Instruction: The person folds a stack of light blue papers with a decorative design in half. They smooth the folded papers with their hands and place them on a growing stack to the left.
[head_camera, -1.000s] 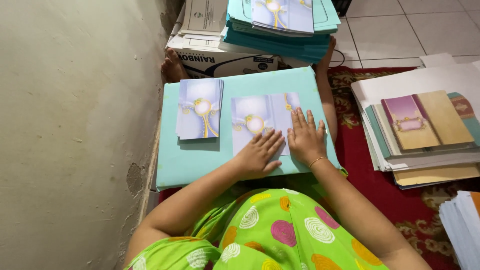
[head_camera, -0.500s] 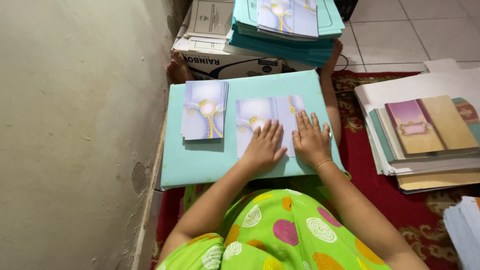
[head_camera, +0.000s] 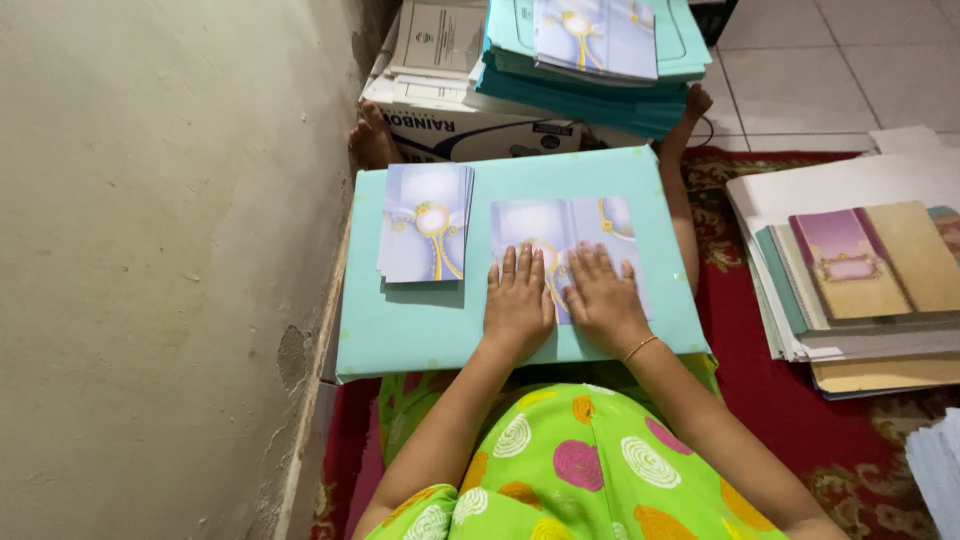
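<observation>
A pale blue printed sheet (head_camera: 560, 235) with a gold ornament lies unfolded on a turquoise board (head_camera: 420, 325) across my lap. My left hand (head_camera: 517, 302) presses flat on the sheet's lower left part, fingers spread. My right hand (head_camera: 603, 298), with a gold bracelet at the wrist, lies flat beside it on the lower right part. The two hands nearly touch. To the left on the board rests a small stack of folded cards (head_camera: 426, 222) of the same print, apart from both hands.
A plastered wall (head_camera: 160, 250) runs along the left. Beyond the board stands a white box (head_camera: 470, 125) under a pile of turquoise folders (head_camera: 590, 70) topped with printed sheets. At right, stacks of paper and cards (head_camera: 860, 270) lie on a red carpet (head_camera: 800, 420).
Both hands have slid together toward the sheet's middle and lower edge, pressing it flat. The view has shifted slightly; the folded stack has not moved.
</observation>
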